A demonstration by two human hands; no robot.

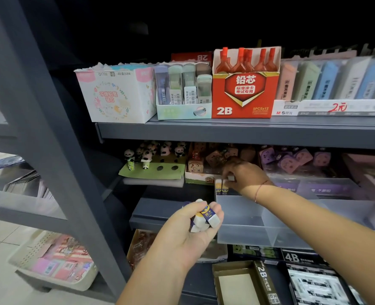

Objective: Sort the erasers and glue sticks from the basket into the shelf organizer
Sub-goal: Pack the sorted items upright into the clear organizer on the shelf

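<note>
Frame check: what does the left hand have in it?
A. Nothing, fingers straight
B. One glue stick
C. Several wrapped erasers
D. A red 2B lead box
C: the left hand grips a cluster of erasers, white with blue and yellow sleeves, in front of the clear organizer, while the right hand pinches a single eraser over its far left corner.
</note>
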